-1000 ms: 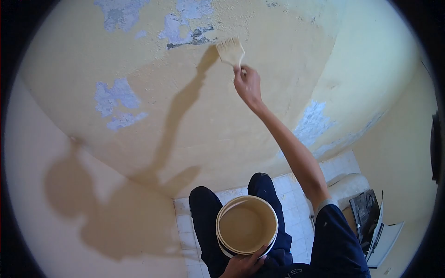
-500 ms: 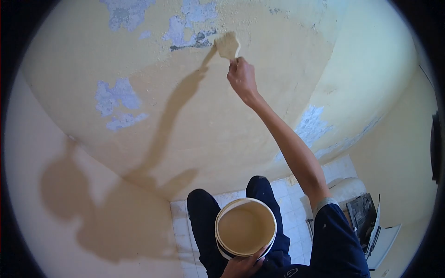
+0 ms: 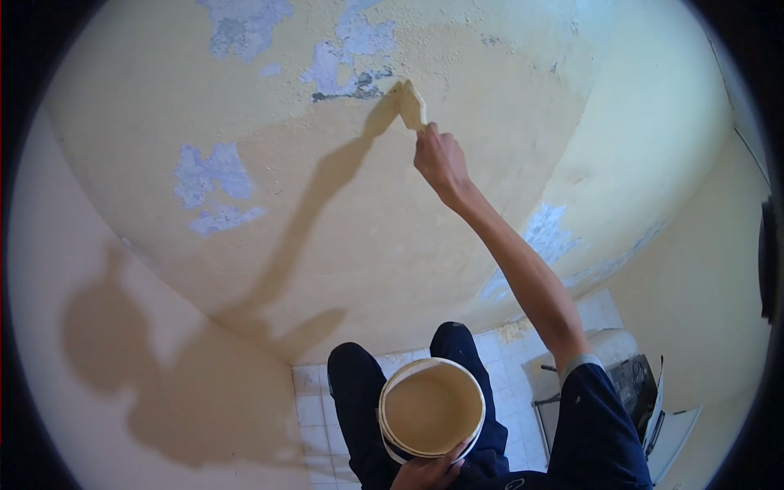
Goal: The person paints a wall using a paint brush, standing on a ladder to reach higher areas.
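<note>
My right hand point(image 3: 441, 163) is closed around the handle of a wide, flat paintbrush point(image 3: 414, 108). Its cream-coated bristles point upward and meet the wall point(image 3: 392, 237), just right of a dark, chipped spot point(image 3: 351, 88); the brush shows nearly edge-on. Between my legs stands a white bucket point(image 3: 382, 408) holding beige liquid paint point(image 3: 433, 407). My left hand point(image 3: 429, 472) grips the bucket's near rim, with part of the hand cut off by the lower edge of the view.
Bluish bare patches point(image 3: 214, 175) show where the wall's coat has peeled, with more at the right point(image 3: 549, 233). Pale floor tiles point(image 3: 310, 412) run along the wall's foot. At lower right is a dark, flat device point(image 3: 635, 384) beside a pale rounded object point(image 3: 608, 347).
The brush has shifted slightly down the wall and turned from broad side to nearly edge-on. My left hand still holds the bucket. The whole view has tilted a little.
</note>
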`<control>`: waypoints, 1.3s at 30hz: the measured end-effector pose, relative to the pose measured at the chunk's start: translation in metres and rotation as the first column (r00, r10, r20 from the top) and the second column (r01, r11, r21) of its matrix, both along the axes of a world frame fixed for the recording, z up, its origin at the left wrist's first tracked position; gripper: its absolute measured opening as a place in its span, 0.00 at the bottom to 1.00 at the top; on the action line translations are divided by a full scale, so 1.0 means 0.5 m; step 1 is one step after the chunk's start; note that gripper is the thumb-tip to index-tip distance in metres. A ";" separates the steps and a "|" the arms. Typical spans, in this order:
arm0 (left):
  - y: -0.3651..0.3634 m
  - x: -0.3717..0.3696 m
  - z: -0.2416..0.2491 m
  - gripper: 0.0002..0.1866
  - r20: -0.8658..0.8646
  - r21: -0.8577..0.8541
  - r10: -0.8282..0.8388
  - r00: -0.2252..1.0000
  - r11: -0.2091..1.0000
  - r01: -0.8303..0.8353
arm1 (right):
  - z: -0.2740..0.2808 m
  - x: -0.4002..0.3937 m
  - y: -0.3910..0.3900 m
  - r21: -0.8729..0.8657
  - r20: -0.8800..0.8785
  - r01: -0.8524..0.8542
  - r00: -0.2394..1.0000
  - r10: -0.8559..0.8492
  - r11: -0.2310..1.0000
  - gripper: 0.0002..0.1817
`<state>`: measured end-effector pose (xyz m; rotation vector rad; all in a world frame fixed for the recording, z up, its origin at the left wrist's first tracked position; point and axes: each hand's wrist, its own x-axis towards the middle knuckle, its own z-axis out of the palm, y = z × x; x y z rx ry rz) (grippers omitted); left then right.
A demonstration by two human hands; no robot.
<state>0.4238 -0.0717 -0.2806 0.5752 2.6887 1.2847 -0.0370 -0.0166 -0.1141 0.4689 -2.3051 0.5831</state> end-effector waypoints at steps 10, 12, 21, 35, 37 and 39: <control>0.008 0.001 -0.022 0.28 -0.208 0.003 0.050 0.977 0.999 -0.051 | 0.016 -0.006 0.002 0.001 0.002 -0.010 1.000 0.010 1.000 0.09; 0.014 -0.004 -0.022 0.28 -0.283 -0.004 0.079 0.956 0.997 -0.083 | 0.024 -0.005 -0.002 0.013 0.012 -0.039 0.999 0.039 0.999 0.09; 0.016 0.001 -0.043 0.30 -0.246 -0.004 0.044 0.968 0.999 -0.047 | 0.026 -0.015 -0.002 -0.065 0.015 -0.054 0.998 0.055 0.996 0.12; 0.014 0.000 -0.069 0.29 -0.293 -0.098 0.015 0.956 0.994 -0.046 | 0.014 0.011 -0.004 -0.078 -0.007 -0.029 1.000 0.028 0.997 0.10; 0.015 -0.001 -0.055 0.29 -0.304 -0.097 0.012 0.953 0.994 -0.044 | 0.004 -0.004 -0.002 -0.069 -0.032 -0.034 0.999 0.032 0.997 0.10; 0.013 0.000 -0.038 0.29 -0.065 0.033 0.003 0.998 0.999 0.000 | -0.003 -0.008 0.001 -0.065 -0.056 -0.038 0.998 0.035 0.997 0.10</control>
